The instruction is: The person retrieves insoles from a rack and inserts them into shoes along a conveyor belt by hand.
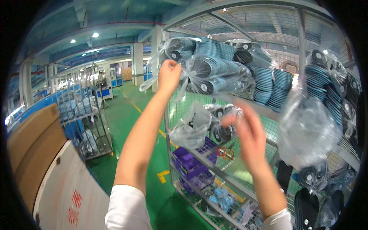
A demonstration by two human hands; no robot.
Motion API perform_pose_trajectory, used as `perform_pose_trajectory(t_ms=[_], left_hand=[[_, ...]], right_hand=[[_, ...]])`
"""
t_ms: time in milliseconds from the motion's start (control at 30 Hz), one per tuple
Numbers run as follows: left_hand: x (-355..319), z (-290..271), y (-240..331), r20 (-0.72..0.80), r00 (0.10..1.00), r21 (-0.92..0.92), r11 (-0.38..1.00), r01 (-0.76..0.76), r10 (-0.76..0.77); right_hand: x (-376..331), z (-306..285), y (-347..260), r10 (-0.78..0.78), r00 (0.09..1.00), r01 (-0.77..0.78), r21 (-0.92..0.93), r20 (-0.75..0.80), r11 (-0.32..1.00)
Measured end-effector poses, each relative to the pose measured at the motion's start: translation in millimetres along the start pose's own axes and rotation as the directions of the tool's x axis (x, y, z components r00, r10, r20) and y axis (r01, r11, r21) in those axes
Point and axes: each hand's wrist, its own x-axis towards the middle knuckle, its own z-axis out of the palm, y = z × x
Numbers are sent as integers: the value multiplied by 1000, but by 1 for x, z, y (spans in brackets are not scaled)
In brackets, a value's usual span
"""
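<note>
My left hand (170, 76) is raised to the rack's upper shelf, its fingers pinched at the gathered plastic of a clear bag (220, 66). Inside that bag lie stacks of blue and black shoe insoles, and its bunched neck spreads just right of my fingers. My right hand (251, 136) is blurred by motion in front of the shelf edge, lower and to the right. Its thumb stands apart from the fingers and nothing shows in it. Behind it, on the level below, sits another clear bag (222, 128) with dark insoles.
The wire-mesh rack (264, 112) holds loose insole stacks (263, 86) and, lower down, purple boxes (193, 163). At right hangs a puffed clear bag (308, 128). A barred cart (94, 115) with bagged goods stands left, near cardboard boxes (36, 142) and a white board (71, 188).
</note>
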Motion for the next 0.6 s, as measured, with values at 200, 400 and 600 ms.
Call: perform_pose_trajectory(t_ms=[200, 400, 600], left_hand=[[109, 52, -42, 329, 929, -175, 956, 234, -167], [165, 84, -57, 624, 734, 50, 951, 307, -270], [163, 104, -35, 668, 732, -15, 981, 195, -135]], right_hand=[[182, -4, 93, 173, 968, -249, -599, -183, 761], [265, 3, 135, 468, 824, -561, -583, -320, 588], [282, 16, 152, 488, 805, -590, -552, -339, 589]])
